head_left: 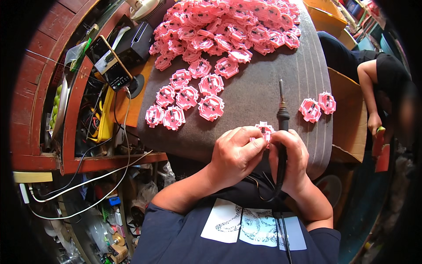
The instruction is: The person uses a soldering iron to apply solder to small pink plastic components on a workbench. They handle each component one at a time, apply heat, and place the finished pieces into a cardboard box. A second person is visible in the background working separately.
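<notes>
At the near edge of the grey board (259,97), my left hand (235,149) is closed on a small pink plastic part (264,127), partly hidden by the fingers. My right hand (295,156) grips a black-handled soldering iron (282,115) against the palm, its metal tip pointing up and away from me. The right thumb and forefinger also meet the same pink part. Several like pink parts with dark pieces inside, such as this pink part (211,108), lie ahead of my left hand. Two more pink parts (310,110) lie to the right of the iron.
A large heap of pink parts (233,26) covers the board's far end. Left of it stand a phone (110,64) on a stand and a black box (134,42). White cables (112,187) hang at the left. At right, beside a cardboard box (347,114), another person (378,75) holds a red object (379,143).
</notes>
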